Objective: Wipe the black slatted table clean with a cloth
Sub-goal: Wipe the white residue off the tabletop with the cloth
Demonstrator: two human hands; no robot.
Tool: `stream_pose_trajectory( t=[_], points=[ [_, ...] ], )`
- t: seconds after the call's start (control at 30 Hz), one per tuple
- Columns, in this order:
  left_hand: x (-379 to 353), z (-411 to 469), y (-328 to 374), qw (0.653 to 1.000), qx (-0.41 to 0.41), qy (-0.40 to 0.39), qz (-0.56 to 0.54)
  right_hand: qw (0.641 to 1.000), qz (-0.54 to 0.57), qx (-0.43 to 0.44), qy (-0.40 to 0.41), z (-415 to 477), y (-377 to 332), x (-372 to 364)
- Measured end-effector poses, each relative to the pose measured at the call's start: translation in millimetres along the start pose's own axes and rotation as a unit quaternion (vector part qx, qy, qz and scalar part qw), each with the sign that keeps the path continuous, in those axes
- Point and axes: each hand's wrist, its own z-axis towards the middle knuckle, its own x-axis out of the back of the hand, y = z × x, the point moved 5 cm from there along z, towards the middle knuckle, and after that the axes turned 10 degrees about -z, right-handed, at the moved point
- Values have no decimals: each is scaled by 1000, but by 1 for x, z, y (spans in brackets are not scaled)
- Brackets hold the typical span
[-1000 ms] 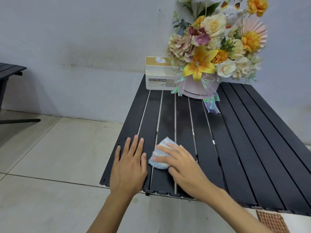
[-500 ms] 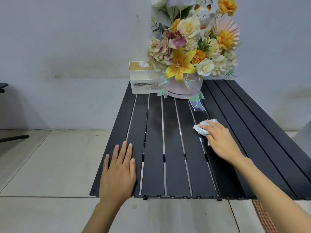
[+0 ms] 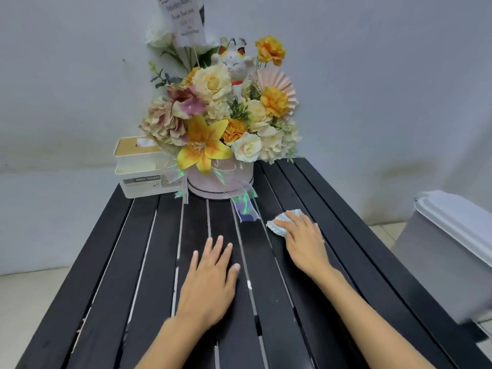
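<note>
The black slatted table [image 3: 111, 288] fills the lower part of the view, its slats running away from me. My right hand [image 3: 303, 242] presses a small pale blue and white cloth [image 3: 279, 225] flat onto the slats right of centre, its fingers straight on top of the cloth. Only the cloth's far and left edges show past the fingers. My left hand [image 3: 210, 283] rests flat on the middle slats with its fingers spread, holding nothing.
A flower arrangement in a round pink box [image 3: 221, 179] stands at the table's far end, its ribbon [image 3: 246, 209] trailing close to the cloth. A white tissue box [image 3: 141, 169] sits left of it. A grey lidded bin [image 3: 447, 251] stands beside the table's right edge.
My right hand has swept the cloth from the near left corner across to the right, toward the flowers. My left hand has shifted from the left edge to the middle slats. The camera moved closer.
</note>
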Motion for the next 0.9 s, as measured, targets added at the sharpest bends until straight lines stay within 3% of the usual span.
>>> stream_pose_trajectory(
  t=[0.17,0.37,0.53,0.7,0.9],
  points=[
    [-27,70,-4,995,99,-14,28,1000,-5,11,-12,62,0,-15],
    [-27,93,-9,994,53,27,87,993,-77,58,-64,160,0,-31],
    [-30,98,-17,995,21,72,72,992,-61,14,-110,227,4,-49],
    [-40,100,-21,995,54,10,84,998,-46,-26,-37,256,4,-46],
    [-31,98,-15,994,55,25,94,997,-39,2,-68,254,6,-47]
  ],
)
